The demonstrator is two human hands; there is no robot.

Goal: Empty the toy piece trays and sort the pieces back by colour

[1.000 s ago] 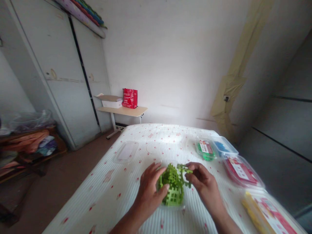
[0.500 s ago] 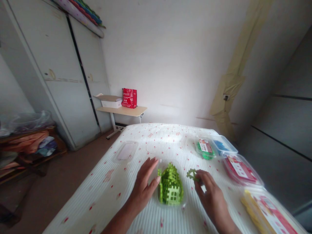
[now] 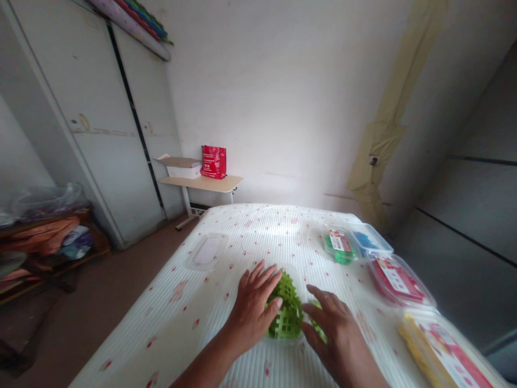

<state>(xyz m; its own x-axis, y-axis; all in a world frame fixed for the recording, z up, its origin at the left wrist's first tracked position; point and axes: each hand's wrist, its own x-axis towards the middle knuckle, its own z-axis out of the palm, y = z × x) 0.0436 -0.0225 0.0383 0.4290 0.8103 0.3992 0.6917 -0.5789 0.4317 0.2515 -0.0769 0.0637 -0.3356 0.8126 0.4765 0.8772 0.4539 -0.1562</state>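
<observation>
Green plastic grid pieces (image 3: 286, 310), clipped into a small heap, sit in a clear tray near the front middle of a white spotted bedsheet (image 3: 258, 237). The left hand (image 3: 252, 307) cups the heap's left side, fingers spread and pressing. The right hand (image 3: 337, 337) lies flat and open just right of it, covering a loose green piece. Squeezing from both sides could likely pop the clipped joints or tip the light tray on the soft bedding. To the far right lie 4 lidded boxes, green (image 3: 340, 246), blue (image 3: 369, 241), red (image 3: 398, 280) and yellow (image 3: 440, 350); an empty clear lid (image 3: 207, 251) lies far left.
</observation>
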